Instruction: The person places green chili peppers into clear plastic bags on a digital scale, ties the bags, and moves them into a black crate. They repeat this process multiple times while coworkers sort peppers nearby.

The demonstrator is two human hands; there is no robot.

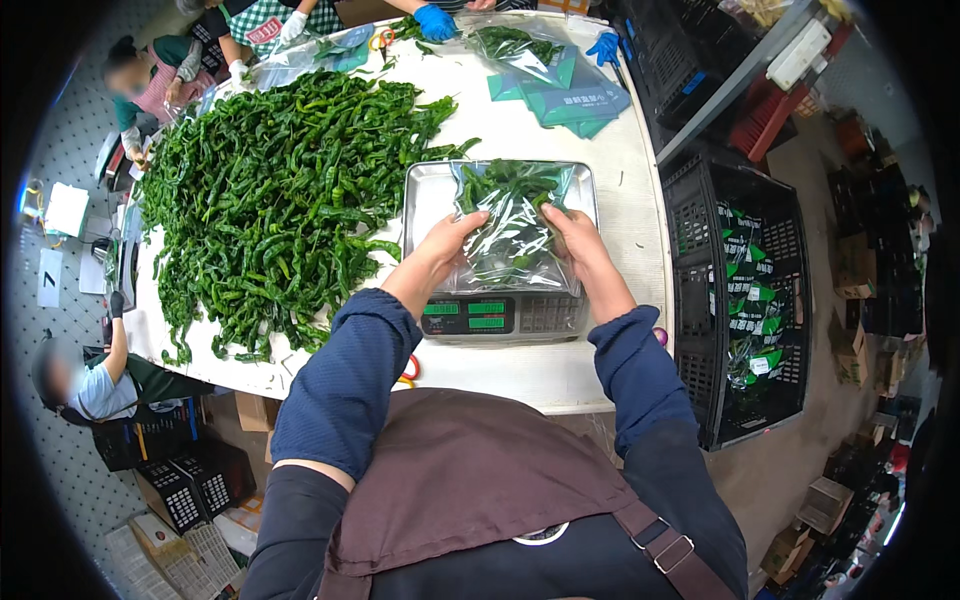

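Note:
A clear plastic bag of green peppers (514, 232) lies over the metal tray (427, 195) of a digital scale (517, 316). My left hand (450, 244) grips the bag's left side, thumb on top. On its right side my right hand (576, 236) holds it the same way. Both hands' fingers are partly hidden under the film. Whether the bag rests on the tray or is slightly raised, I cannot tell. Left of the scale spreads a large heap of long wrinkled green peppers (270, 195) on the white table (480, 375). Red-handled scissors (409, 369) are partly hidden by my left sleeve.
Flat green-printed bags (574, 97) lie at the table's far right, beside a blue glove (604, 49). A black plastic crate (694, 300) with filled pepper bags (754, 300) stands right of the table. Co-workers are along the far and left edges, one with a blue-gloved hand (435, 22).

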